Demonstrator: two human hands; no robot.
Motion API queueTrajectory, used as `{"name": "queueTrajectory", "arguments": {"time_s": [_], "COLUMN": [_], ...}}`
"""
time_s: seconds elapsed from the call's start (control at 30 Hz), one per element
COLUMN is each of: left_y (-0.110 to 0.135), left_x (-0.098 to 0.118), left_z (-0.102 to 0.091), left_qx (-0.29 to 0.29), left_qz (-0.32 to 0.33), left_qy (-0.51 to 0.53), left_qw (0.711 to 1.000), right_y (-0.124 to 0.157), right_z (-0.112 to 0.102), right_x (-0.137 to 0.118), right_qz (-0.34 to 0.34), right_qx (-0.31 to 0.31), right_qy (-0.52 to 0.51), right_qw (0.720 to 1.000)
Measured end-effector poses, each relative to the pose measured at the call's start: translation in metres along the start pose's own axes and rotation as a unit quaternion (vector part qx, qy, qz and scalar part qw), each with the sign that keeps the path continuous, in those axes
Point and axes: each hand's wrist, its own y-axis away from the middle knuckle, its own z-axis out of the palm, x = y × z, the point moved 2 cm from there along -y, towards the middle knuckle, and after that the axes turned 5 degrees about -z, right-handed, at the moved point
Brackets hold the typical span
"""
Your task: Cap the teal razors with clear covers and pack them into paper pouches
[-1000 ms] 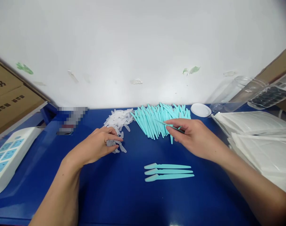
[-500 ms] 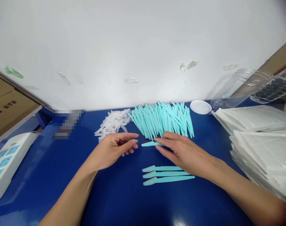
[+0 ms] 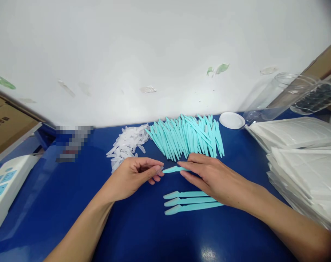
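Observation:
My right hand [image 3: 206,174] is closed on the handle of a turquoise eyebrow razor [image 3: 172,169], blade end to the left. Thumb and forefinger of my left hand [image 3: 143,174] pinch a small clear plastic cap [image 3: 162,169], which meets the tip of that razor; how far it covers the blade I cannot make out. Below my hands, three turquoise razors [image 3: 190,201] lie side by side, their right ends partly under my right hand. Behind stands a heap of turquoise razors [image 3: 186,140], with a pile of translucent caps [image 3: 130,142] to its left.
A white round lid [image 3: 232,120] lies by the wall, near a clear plastic jar [image 3: 285,91]. White padded packets [image 3: 304,174] are stacked at the right of the blue table [image 3: 143,233]. At the left edge sits a power strip [image 3: 10,189], with cardboard boxes [image 3: 10,123] behind it.
My left hand has moved right and brought the cap up to the held razor's tip, closing the gap. The view has shifted slightly; the three laid-out razors stay in place.

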Motion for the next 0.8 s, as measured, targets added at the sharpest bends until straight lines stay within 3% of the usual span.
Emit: {"name": "queueTrajectory", "arguments": {"time_s": [0.13, 0.37, 0.5, 0.63, 0.8], "left_y": [0.001, -0.006, -0.006, 0.002, 0.007], "left_x": [-0.001, 0.003, 0.004, 0.007, 0.010], "left_z": [0.002, 0.026, 0.024, 0.019, 0.028], "left_qx": [-0.012, -0.028, -0.036, -0.049, -0.048], "left_qz": [-0.017, 0.004, -0.007, 0.008, 0.073], "left_qy": [-0.006, 0.011, 0.018, -0.084, -0.215], "left_qw": [1.000, 1.000, 0.999, 0.995, 0.973], "right_y": [0.001, -0.003, -0.002, 0.004, 0.005], "right_z": [0.000, 0.007, 0.007, 0.003, 0.001], "right_x": [0.001, -0.008, -0.010, -0.010, -0.010], "right_qz": [0.006, -0.029, -0.018, 0.011, 0.016], "right_qx": [-0.009, -0.009, -0.013, -0.047, -0.118], "right_qy": [0.007, 0.025, 0.016, 0.005, -0.013], "right_qw": [1.000, 0.999, 1.000, 0.999, 0.993]}}
